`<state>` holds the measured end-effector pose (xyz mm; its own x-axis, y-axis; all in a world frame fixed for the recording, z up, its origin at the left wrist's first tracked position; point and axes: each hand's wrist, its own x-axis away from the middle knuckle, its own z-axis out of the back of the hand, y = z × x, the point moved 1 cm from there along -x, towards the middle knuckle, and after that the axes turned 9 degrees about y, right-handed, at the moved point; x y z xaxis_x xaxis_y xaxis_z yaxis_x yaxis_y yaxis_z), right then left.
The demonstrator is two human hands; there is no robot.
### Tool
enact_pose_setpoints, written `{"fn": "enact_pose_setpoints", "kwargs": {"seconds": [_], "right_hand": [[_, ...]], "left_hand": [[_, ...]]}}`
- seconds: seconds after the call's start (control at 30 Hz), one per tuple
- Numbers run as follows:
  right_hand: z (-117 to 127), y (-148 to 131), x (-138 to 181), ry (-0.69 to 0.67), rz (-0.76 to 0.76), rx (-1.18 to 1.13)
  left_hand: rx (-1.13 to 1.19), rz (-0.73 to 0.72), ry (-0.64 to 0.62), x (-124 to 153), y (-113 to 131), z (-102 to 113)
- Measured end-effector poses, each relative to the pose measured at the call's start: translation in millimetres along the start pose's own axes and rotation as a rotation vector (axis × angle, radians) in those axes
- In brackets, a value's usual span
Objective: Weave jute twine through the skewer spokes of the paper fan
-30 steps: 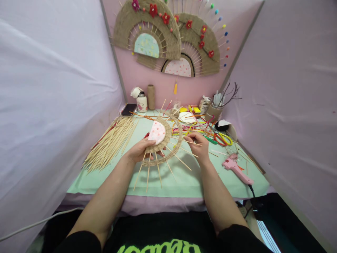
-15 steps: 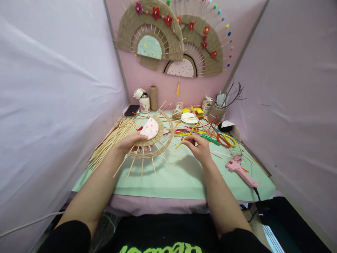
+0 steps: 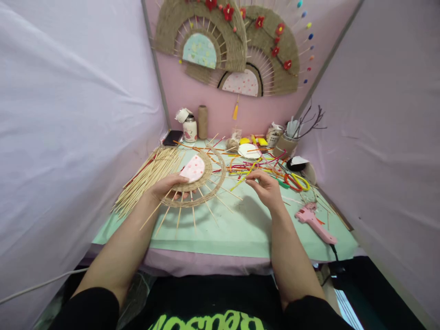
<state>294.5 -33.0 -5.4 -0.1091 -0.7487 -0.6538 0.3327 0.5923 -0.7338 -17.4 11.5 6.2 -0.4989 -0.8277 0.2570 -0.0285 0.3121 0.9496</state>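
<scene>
My left hand (image 3: 167,187) grips a half-made woven fan (image 3: 207,182) by its inner part, thumb on top and fingers underneath. The fan has a half-round white fabric centre (image 3: 193,168) with pink dots, an inner woven band and a thin outer ring of twine. Bare thin sticks radiate past that ring, towards me and to the right. To the right of the fan, my right hand (image 3: 265,187) is closed in a pinch above the table. Whatever lies between its fingertips is too fine to make out. The fingertips are close to the stick ends, apart from the ring.
Left lies a pile of thin sticks (image 3: 147,181). Coloured pipe cleaners (image 3: 252,166) are strewn behind my right hand. Right are scissors (image 3: 298,182) and a pink glue gun (image 3: 315,223) with a cord. Jars, a twine spool (image 3: 202,122) and a phone (image 3: 173,138) line the back.
My right hand has moved a little to the right, away from the fan. The fan has turned slightly in my left hand and shifted left. The view has tipped down slightly.
</scene>
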Motion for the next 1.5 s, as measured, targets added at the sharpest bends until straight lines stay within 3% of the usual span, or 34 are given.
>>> {"fn": "enact_pose_setpoints", "kwargs": {"seconds": [0.13,0.23,0.43,0.67,1.17,1.37,1.5], "right_hand": [[4,1,2,0.014,-0.176,-0.090],[6,4,3,-0.053,-0.249,-0.206],[9,7,5,-0.122,-0.268,-0.391],[8,8,5,-0.017,-0.301,-0.461],[-12,9,2,0.104,-0.343,-0.230],[-28,5,-5,0.036,-0.351,-0.147],[-34,-7,-29,-0.109,-0.361,-0.219]], "left_hand": [[0.023,0.016,-0.025,0,-1,4],[0.054,0.033,-0.053,1,0,5],[0.111,-0.005,-0.071,3,-1,7],[0.132,0.014,-0.074,-2,-4,8],[0.160,0.018,-0.211,-2,-12,-3],[0.123,0.070,-0.320,-2,-21,-8],[0.152,0.032,-0.335,1,-19,-1]]}}
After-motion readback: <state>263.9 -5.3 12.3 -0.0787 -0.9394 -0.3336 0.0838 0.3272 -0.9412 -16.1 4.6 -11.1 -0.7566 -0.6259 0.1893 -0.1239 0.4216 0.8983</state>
